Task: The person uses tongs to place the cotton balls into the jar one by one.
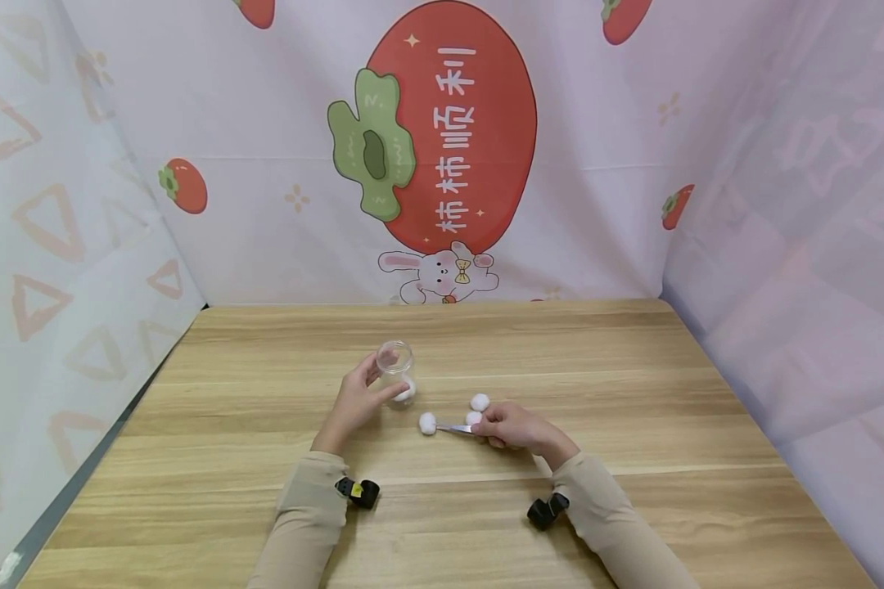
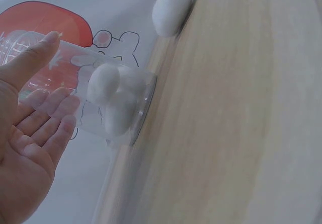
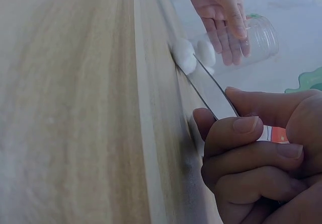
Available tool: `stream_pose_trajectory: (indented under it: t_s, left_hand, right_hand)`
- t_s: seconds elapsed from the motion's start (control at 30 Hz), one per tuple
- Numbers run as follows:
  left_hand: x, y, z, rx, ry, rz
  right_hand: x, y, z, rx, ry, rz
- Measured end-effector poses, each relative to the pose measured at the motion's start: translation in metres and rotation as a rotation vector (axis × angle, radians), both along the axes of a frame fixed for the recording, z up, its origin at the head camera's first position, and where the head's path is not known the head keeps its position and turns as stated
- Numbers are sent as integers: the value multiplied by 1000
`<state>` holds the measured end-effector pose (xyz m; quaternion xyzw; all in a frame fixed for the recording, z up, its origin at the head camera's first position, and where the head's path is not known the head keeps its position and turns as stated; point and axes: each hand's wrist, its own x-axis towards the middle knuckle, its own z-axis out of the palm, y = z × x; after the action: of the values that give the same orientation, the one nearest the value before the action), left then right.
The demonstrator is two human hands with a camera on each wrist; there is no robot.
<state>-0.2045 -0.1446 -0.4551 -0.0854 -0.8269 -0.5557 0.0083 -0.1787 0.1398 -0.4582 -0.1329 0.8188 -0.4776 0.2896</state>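
Note:
My left hand holds a clear jar standing upright on the table, thumb on one side and fingers on the other. Cotton balls lie at the jar's bottom in the left wrist view. With my right hand I grip metal tweezers that point left. Their tips are at a single cotton ball on the table, just right of and nearer than the jar. In the right wrist view the two tips flank this cotton ball; whether they squeeze it, I cannot tell.
Two more cotton balls lie by my right hand, the farther cotton ball and the nearer one, partly covered by the fingers. The wooden table ends at a printed cloth backdrop. Cloth also hangs at both sides.

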Motion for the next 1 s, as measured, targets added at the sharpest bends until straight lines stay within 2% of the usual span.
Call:
stream_pose_trajectory:
  t_s: [0.57, 1.0]
  left_hand:
    - [0, 1, 1, 1, -4, 14]
    - [-1, 0, -1, 1, 19, -4]
  right_hand:
    - [-1, -9, -3, 10, 28, 15]
    - [-1, -10, -2, -39, 41, 37]
